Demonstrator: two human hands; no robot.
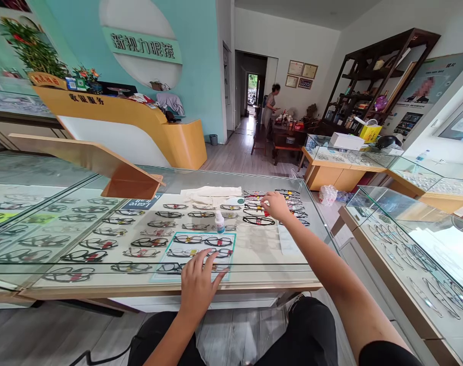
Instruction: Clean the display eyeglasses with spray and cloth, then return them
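My left hand [197, 282] rests at the front edge of the glass counter, fingers apart, holding nothing. Under and beyond it, several eyeglasses [189, 239] lie on a white sheet with a teal border [234, 244]. My right arm stretches to the far right of the counter. There my right hand [276, 205] has its fingers bent and pinched at a pair of eyeglasses [253, 206] among rows of dark frames with red and yellow tags. Nearer lies another dark pair [258, 220]. A small white bottle [220, 222] stands upright between the hands. Behind it lies a cream cloth [210, 193].
More eyeglasses [145, 242] fill the counter's left part, below a tilted wooden board [90, 157]. A second glass showcase [418, 264] stands at right. A yellow reception desk [181, 142] is behind. A person [270, 108] stands by a dark table in the background.
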